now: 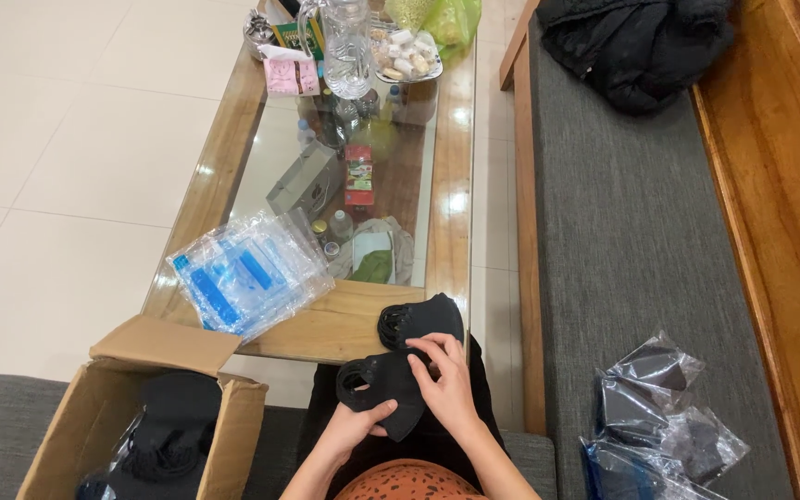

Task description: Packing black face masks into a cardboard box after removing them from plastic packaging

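Hands meet low at six o'clock: left hand [356, 428] cups a black mask [383, 381] from beneath while right hand [446, 380] pinches its top, steadying it near the surface [344, 326] edge.

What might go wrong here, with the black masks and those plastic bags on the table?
1. The second black mask lies at the near edge of the table, so it may slip off.
2. The stack of clear plastic bags hangs over the table's left edge, above the open cardboard box; a nudge might tip it.
3. Both the left hand and the right hand grip one black mask; pulling hard might stretch its ear loops.
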